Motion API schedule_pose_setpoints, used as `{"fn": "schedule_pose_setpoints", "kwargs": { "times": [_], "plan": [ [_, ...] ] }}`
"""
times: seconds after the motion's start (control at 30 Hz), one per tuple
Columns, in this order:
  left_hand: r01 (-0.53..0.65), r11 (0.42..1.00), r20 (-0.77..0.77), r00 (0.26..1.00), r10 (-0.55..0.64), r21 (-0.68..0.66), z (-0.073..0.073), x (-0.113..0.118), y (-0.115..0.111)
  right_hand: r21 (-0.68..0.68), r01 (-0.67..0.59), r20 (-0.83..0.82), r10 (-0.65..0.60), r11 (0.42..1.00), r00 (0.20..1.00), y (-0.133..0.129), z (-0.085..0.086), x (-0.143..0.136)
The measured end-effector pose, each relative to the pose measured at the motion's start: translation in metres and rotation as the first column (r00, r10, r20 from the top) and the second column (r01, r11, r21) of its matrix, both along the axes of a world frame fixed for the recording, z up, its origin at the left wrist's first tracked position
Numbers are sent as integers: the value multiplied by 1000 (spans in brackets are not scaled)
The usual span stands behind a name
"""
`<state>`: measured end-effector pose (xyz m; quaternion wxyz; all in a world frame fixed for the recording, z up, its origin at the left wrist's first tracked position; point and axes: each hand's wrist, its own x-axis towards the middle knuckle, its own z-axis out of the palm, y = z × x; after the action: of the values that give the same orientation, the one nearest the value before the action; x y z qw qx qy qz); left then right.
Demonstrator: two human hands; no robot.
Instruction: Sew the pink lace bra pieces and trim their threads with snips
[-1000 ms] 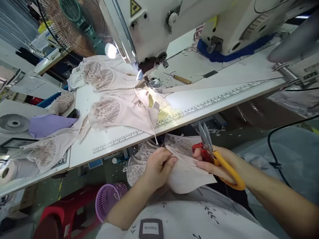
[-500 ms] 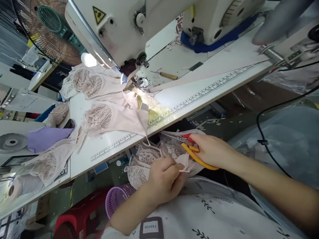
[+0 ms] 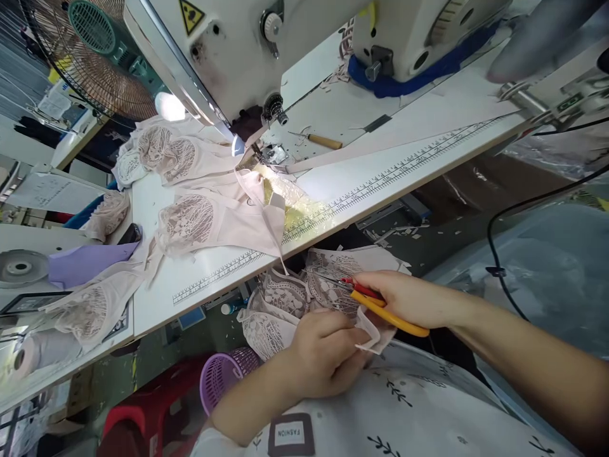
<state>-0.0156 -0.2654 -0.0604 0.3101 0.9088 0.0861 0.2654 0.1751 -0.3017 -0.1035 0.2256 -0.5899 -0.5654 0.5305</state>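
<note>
My left hand (image 3: 328,352) is closed on the edge of a pale pink lace bra (image 3: 285,295), which hangs below the table's front edge over my lap. A folded strip of its fabric sticks out past my fingers. In my right hand (image 3: 404,295) are scissors (image 3: 375,303) with one orange and one red handle. Their blades look nearly closed and point left, over the lace cup just above my left hand. Several more pale pink lace bra pieces (image 3: 214,222) lie on the table, one reaching under the sewing machine's needle area.
The sewing machine (image 3: 228,57) stands over the white table (image 3: 223,279), which has printed rulers along its front edge. A wooden-handled awl (image 3: 323,141) lies behind the needle. Below are a purple basket (image 3: 221,381) and a red stool (image 3: 147,406). A fan (image 3: 90,57) stands at the far left.
The scissors have closed further and moved slightly right and down with my right hand. My left hand has shifted a little right, and the fabric strip past its fingers shows more.
</note>
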Motion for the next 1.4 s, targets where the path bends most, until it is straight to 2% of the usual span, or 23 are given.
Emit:
{"fn": "schedule_pose_setpoints", "kwargs": {
  "times": [0.1,0.17,0.2,0.23,0.27,0.33,0.4,0.43,0.5,0.6,0.8,0.9,1.03,1.13,1.2,1.3,1.4],
  "plan": [
    [-61,997,-11,998,60,-41,0,-4,0,2,63,20,-63,998,998,-1,-3,1],
    [-161,977,-22,987,160,-138,-1,-8,0,7,90,-1,-90,996,996,-2,-5,2],
    [-237,950,-37,971,234,-203,-2,-10,0,-2,92,-66,-91,996,994,-3,-5,3],
    [-327,902,-63,945,322,-281,-3,-12,0,-16,88,-171,-90,996,981,-4,-4,4],
    [-419,830,-105,906,410,-368,-5,-14,1,-29,83,-302,-88,996,949,-6,-4,4],
    [-554,629,-208,817,538,-545,-8,-17,2,-64,93,-537,-113,994,836,-9,-6,5],
    [-593,440,-280,757,591,-674,-12,-18,3,-96,123,-623,-156,988,767,-12,-10,3],
    [-590,384,-291,743,603,-710,-13,-18,3,-110,155,-617,-190,982,764,-14,-12,2],
    [-584,337,-295,730,617,-739,-14,-17,3,-136,241,-569,-275,961,775,-16,-17,-3],
    [-594,356,-283,722,631,-721,-16,-16,2,-133,370,-503,-384,919,774,-19,-23,-9],
    [-608,551,-174,746,643,-571,-20,-18,3,-118,517,-471,-506,848,722,-32,-38,-14],
    [-632,591,-163,739,653,-501,-23,-18,4,-84,569,-433,-544,818,719,-38,-43,-16],
    [-647,626,-124,732,670,-436,-27,-17,3,4,649,-335,-611,760,717,-40,-35,-24],
    [-650,631,-106,727,678,-424,-28,-17,3,14,677,-298,-643,736,705,-39,-28,-29],
    [-648,613,-107,721,684,-452,-28,-18,4,6,679,-281,-650,734,706,-38,-27,-30],
    [-614,543,-105,712,694,-573,-28,-20,4,43,676,-271,-643,735,716,-35,-29,-28],
    [-516,471,-49,709,703,-715,-29,-21,3,91,645,-323,-590,759,740,-30,-28,-28]
  ]
}}
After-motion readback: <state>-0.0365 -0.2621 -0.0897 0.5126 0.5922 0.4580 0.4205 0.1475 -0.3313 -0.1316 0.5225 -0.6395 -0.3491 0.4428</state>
